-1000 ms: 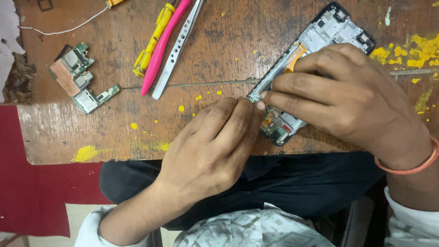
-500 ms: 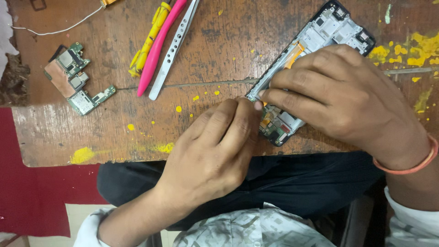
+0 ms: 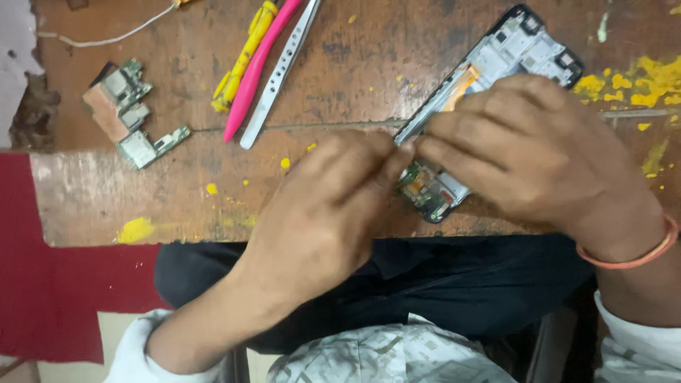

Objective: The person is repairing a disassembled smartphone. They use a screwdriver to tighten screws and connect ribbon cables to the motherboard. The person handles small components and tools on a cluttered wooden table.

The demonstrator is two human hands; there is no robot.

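— On the desk, right of the circuit board: opened phone frame, pinned under right hand.
— And left hand?
— Fingertips pinched narrow at the frame's left edge, touching the right's.

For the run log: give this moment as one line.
left hand: pinching phone frame edge | right hand: pressing frame down | circuit board: aside, untouched

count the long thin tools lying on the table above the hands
3, side by side at top centre: a yellow tool, a pink tool, a metal strip. Hands may hide more.
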